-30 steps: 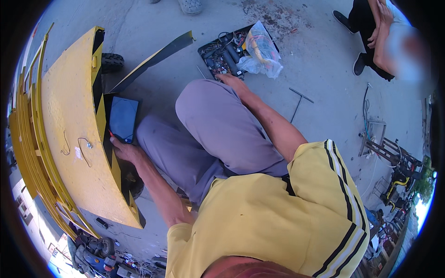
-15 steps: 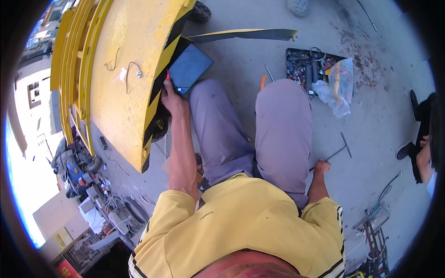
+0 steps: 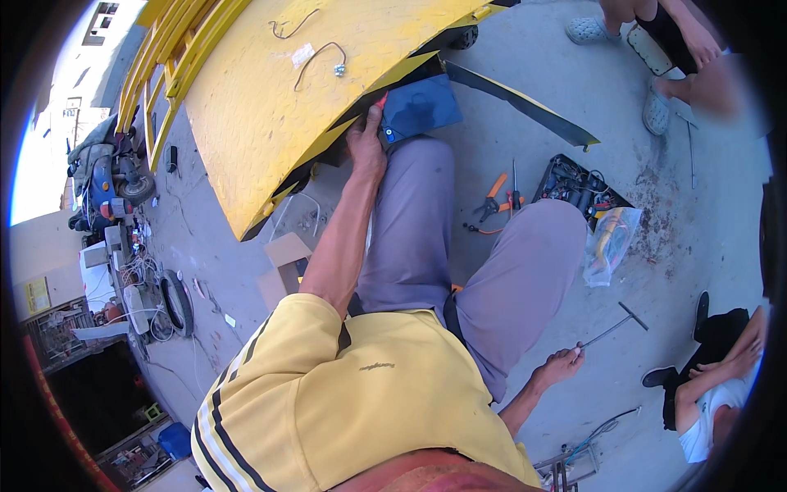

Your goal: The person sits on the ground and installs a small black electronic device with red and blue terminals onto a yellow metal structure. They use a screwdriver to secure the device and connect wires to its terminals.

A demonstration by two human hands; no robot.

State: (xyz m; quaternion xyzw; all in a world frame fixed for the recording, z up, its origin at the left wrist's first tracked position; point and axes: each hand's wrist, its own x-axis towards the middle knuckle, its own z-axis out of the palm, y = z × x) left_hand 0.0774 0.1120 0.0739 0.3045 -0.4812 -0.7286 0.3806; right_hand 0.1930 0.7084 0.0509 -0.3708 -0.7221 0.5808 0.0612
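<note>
My left hand [image 3: 366,146] reaches up to the striped edge of a yellow metal panel [image 3: 279,107]. Its thumb is raised against a small red piece [image 3: 382,100], while the other fingers are partly hidden, closed round something I cannot make out. Just right of that hand, a dark blue box [image 3: 422,108] rests by my left knee, under the panel's edge. Out to the side of my right leg, my right hand [image 3: 564,366] is closed on the shaft end of a T-handle wrench [image 3: 615,328], whose crossbar points away from me.
Orange-handled pliers [image 3: 492,197] and a screwdriver [image 3: 516,193] lie between my knees. Beyond my right knee sit a black tool case [image 3: 574,184] and a clear plastic bag [image 3: 613,242]. A striped strip [image 3: 525,102] juts from the panel. Two people are at the right.
The view has turned, shifting the panel and box rightward. My right hand, with the wrench, has moved out from beside my right leg. The left hand stays at the panel's edge.
</note>
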